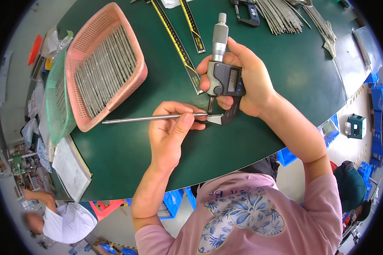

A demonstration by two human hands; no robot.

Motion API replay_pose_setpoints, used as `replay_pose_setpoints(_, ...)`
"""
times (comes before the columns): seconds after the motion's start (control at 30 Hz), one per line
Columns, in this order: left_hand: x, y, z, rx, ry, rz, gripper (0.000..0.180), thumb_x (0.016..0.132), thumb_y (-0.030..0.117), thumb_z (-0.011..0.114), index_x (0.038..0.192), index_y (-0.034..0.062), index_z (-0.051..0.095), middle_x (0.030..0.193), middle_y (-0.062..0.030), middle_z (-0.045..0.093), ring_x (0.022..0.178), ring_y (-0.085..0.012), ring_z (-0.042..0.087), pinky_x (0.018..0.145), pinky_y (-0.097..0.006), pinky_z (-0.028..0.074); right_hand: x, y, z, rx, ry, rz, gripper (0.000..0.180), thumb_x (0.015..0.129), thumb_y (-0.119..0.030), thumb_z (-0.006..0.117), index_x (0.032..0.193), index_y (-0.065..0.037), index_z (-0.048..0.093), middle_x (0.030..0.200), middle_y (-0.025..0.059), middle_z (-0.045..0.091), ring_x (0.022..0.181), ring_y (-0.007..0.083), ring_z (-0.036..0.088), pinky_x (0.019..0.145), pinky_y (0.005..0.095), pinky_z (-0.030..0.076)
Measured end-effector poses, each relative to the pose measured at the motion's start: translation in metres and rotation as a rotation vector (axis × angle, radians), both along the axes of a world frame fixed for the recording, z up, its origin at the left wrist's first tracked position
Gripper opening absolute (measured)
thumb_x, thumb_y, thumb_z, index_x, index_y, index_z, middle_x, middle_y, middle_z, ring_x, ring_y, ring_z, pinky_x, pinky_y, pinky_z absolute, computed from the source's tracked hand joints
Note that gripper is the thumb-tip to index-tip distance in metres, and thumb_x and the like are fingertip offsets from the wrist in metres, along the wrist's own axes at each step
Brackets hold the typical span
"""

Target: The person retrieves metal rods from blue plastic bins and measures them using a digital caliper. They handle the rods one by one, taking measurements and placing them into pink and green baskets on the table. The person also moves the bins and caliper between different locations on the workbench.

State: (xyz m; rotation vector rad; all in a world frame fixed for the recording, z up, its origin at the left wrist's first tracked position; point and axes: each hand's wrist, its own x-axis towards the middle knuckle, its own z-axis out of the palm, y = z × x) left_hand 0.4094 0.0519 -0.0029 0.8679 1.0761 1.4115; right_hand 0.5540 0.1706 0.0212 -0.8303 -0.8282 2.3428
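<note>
My left hand (169,134) pinches a thin metal rod (136,119) between thumb and fingers, the rod lying nearly level and reaching out to the left. Its right end sits at the measuring gap of a digital micrometer (226,78); whether both jaws touch it is too small to tell. Wrapped round the micrometer's body is my right hand (253,76), with the thimble pointing away from me and the small display facing up. A pink basket (141,70) to the left holds many similar rods (106,68).
A green basket (55,97) stands beside the pink one, with a clipboard (72,168) nearer me. Two calipers (176,40) lie beyond my hands. Far right are another micrometer (247,12) and bundles of rods (278,16). Another person (70,223) is at lower left.
</note>
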Motion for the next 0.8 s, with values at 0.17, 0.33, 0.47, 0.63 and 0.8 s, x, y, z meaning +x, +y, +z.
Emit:
replay_pose_setpoints(0.17, 0.0009, 0.0001, -0.0016, 0.004, -0.057, -0.042, 0.012, 0.084, 0.006, 0.054, 0.091, -0.0004, 0.047, 0.092, -0.0147, 0.058, 0.082, -0.0186, 0.059, 0.068, -0.03, 0.052, -0.0003, -0.0018, -0.0005, -0.003, 0.03, 0.03, 0.058, 0.088, -0.046, 0.025, 0.087, 0.003, 0.056, 0.068, 0.0129, 0.058, 0.038, 0.0135, 0.042, 0.037, 0.0247, 0.034)
replay_pose_setpoints(0.33, -0.0008, -0.0018, -0.0031, 0.001, -0.074, -0.064, 0.012, 0.084, 0.005, 0.054, 0.092, -0.0008, 0.047, 0.093, -0.015, 0.057, 0.082, -0.0182, 0.059, 0.068, -0.031, 0.053, -0.0017, -0.0036, 0.0007, 0.037, 0.062, 0.049, 0.059, 0.085, -0.051, 0.032, 0.082, 0.002, 0.057, 0.066, 0.012, 0.058, 0.039, 0.0123, 0.044, 0.036, 0.0235, 0.035)
replay_pose_setpoints(0.47, -0.0007, -0.0015, -0.003, 0.02, -0.083, -0.084, 0.013, 0.084, 0.005, 0.054, 0.092, -0.0011, 0.046, 0.093, -0.0156, 0.056, 0.082, -0.0186, 0.058, 0.067, -0.031, 0.053, -0.0028, -0.0054, 0.0018, 0.111, -0.03, 0.047, 0.06, 0.083, -0.056, 0.035, 0.08, 0.0, 0.057, 0.064, 0.0118, 0.057, 0.039, 0.0116, 0.043, 0.034, 0.021, 0.033)
replay_pose_setpoints(0.63, -0.0008, -0.0022, -0.0041, 0.034, -0.05, -0.092, 0.013, 0.083, 0.005, 0.054, 0.092, -0.0014, 0.047, 0.092, -0.0157, 0.056, 0.081, -0.0191, 0.058, 0.067, -0.031, 0.053, -0.0016, -0.0066, 0.0054, 0.158, -0.097, 0.055, 0.061, 0.08, -0.06, 0.04, 0.076, -0.001, 0.057, 0.06, 0.0096, 0.056, 0.038, 0.0113, 0.043, 0.034, 0.0214, 0.033)
replay_pose_setpoints(0.8, 0.0012, -0.0018, -0.0028, 0.023, -0.046, -0.079, 0.013, 0.083, 0.005, 0.054, 0.092, -0.0015, 0.046, 0.09, -0.0158, 0.056, 0.077, -0.019, 0.058, 0.067, -0.031, 0.053, 0.0025, -0.0043, 0.003, -0.056, 0.049, 0.052, 0.068, 0.08, -0.064, 0.032, 0.076, -0.001, 0.057, 0.061, 0.0112, 0.057, 0.041, 0.0126, 0.045, 0.037, 0.022, 0.033)
